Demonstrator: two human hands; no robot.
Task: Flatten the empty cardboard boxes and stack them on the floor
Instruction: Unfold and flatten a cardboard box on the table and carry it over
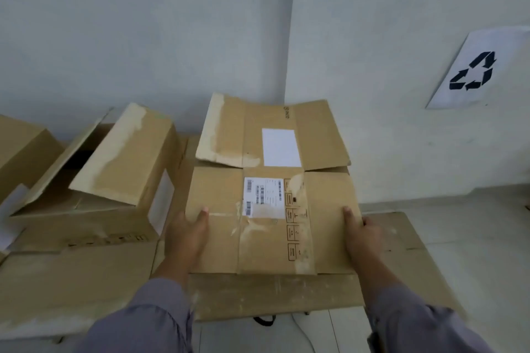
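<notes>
Flattened box (272, 209) lies between left hand (186, 235); right hand (362, 238) grips its edge.

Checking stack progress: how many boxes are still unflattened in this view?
2. One open box stands left of the flattened box that both hands hold; another box is cut off at the left edge. More may lie out of view.

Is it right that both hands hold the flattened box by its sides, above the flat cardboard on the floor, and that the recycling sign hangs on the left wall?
Not quite: the head view shows the recycling sign on the right wall. The rest stands: the left hand and right hand hold the flattened box by its sides, above the flat cardboard on the floor.
</notes>
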